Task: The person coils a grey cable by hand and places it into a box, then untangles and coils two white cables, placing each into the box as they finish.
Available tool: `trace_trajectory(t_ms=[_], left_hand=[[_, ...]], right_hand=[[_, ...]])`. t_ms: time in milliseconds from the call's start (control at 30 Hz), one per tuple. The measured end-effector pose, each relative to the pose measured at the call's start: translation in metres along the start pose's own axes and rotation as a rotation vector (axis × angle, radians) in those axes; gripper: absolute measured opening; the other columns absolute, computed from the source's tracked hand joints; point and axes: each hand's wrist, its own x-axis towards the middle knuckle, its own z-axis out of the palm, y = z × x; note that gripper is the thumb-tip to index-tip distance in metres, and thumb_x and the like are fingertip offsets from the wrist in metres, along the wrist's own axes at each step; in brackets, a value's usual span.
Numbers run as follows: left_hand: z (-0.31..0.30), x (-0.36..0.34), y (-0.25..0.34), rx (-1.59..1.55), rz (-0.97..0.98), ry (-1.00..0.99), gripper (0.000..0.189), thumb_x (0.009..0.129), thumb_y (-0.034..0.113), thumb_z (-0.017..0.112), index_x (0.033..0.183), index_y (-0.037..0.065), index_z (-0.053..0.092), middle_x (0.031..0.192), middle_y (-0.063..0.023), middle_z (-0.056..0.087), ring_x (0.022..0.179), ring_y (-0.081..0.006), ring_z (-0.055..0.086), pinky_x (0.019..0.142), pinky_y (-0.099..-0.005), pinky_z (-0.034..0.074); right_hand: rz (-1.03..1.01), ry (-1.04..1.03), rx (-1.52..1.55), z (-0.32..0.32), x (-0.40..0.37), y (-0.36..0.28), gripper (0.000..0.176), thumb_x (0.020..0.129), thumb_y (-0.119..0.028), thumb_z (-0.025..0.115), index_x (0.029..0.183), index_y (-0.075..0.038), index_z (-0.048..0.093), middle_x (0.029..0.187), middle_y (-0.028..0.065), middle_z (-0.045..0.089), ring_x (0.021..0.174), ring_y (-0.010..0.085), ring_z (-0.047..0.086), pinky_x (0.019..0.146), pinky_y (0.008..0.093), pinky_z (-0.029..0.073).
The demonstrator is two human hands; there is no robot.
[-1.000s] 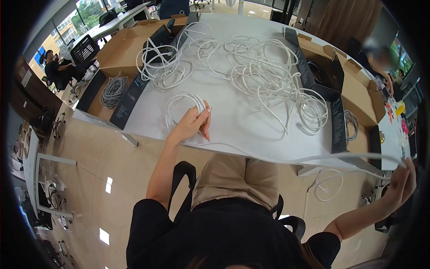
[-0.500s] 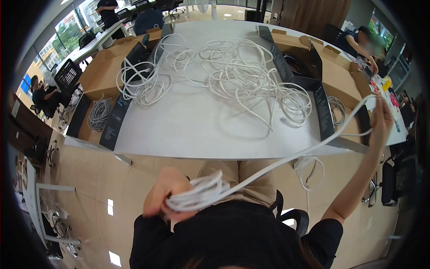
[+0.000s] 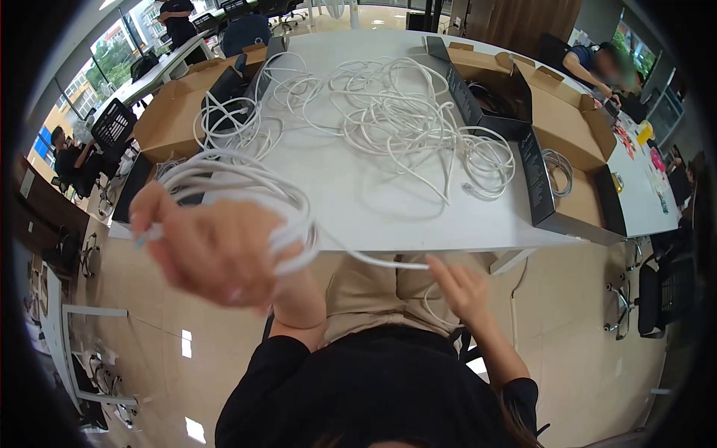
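My left hand (image 3: 216, 243), raised close to the camera and somewhat blurred, is closed around a coiled white network cable (image 3: 287, 190). Its loops arch over the knuckles and hang beside the wrist. From the coil a single strand runs right to my right hand (image 3: 457, 287), which pinches it in front of my lap. Below that hand a loose length of the same cable curves down. On the white table (image 3: 358, 216) lies a large tangle of white cables (image 3: 407, 119), with a smaller loose bunch (image 3: 231, 119) to its left.
Open cardboard boxes stand on both sides: a right box (image 3: 582, 201) with a grey cable coil (image 3: 559, 172), a box behind it (image 3: 489, 123) with dark cable, and left boxes (image 3: 179, 112). A co-worker (image 3: 597, 67) sits at the far right. An office chair (image 3: 661, 287) stands right.
My left hand has risen with the coil from my lap toward the camera. My right hand has come down and inward from the far right, shortening the stretched strand.
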Motion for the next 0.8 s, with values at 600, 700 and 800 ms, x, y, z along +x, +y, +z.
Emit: trace_trajectory(t_ms=[600, 700, 800], left_hand=[[-0.028, -0.112, -0.002, -0.632, -1.508, -0.162, 0.036, 0.086, 0.027, 0.060, 0.092, -0.006, 0.048, 0.050, 0.0004, 0.045, 0.040, -0.0052, 0.044, 0.038, -0.0210, 0.033], [-0.015, -0.097, 0.000, -0.814, -1.389, -0.243, 0.035, 0.077, 0.021, 0.070, 0.087, -0.006, 0.050, 0.051, -0.0003, 0.047, 0.039, -0.0059, 0.042, 0.035, -0.0216, 0.031], [-0.020, -0.089, 0.016, -0.928, -0.992, -0.052, 0.023, 0.084, 0.016, 0.060, 0.098, 0.000, 0.050, 0.059, -0.0013, 0.049, 0.043, -0.0064, 0.043, 0.037, -0.0212, 0.030]], right_hand=[[-0.189, 0.128, 0.271, -0.089, 0.081, 0.017, 0.033, 0.057, -0.030, 0.076, 0.076, -0.005, 0.064, 0.054, -0.0012, 0.037, 0.044, 0.0126, 0.040, 0.038, 0.0250, 0.029], [-0.068, -0.048, 0.636, -0.059, 0.081, 0.003, 0.023, 0.068, -0.021, 0.071, 0.082, -0.005, 0.064, 0.060, 0.0038, 0.049, 0.051, 0.0174, 0.050, 0.044, 0.0289, 0.037], [0.237, -0.235, 1.009, -0.015, 0.064, -0.035, 0.011, 0.080, -0.006, 0.059, 0.091, -0.005, 0.060, 0.072, 0.0096, 0.060, 0.061, 0.0249, 0.058, 0.058, 0.0316, 0.046]])
